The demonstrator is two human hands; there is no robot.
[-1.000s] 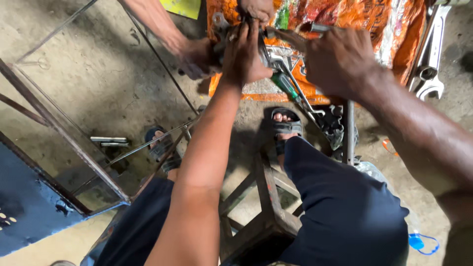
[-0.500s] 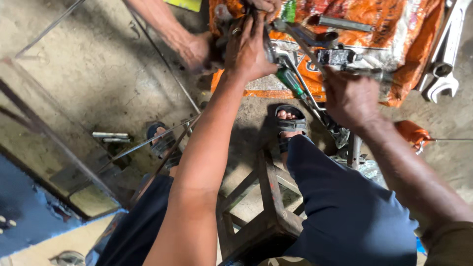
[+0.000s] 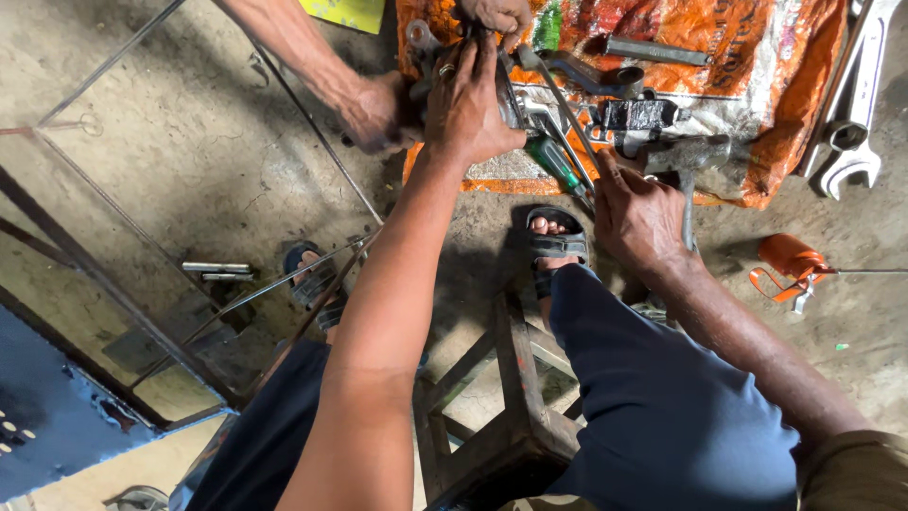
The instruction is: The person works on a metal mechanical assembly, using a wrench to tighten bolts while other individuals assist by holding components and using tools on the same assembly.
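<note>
Left hand (image 3: 468,109) presses flat on the greasy grey metal engine part (image 3: 515,99), heavy, stiff and slippery; right hand (image 3: 638,213) closes around a dark steel hammer handle (image 3: 688,203).

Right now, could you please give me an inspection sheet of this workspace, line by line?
Surface: bare concrete floor, partly covered by an orange sack used as a mat.
Job's things: grey metal part at the sack's edge, under the left hand; a co-worker's two hands touch it too.
Clutter: green-handled screwdriver, hammer, large spanners, orange oil can, loose bolts.
Fingers: left hand pressed on the part; right hand resting at the hammer's handle, grip unclear.
Cables: thin metal rods across the floor.
Surroundings: metal stool, sandalled feet, blue panel.
</note>
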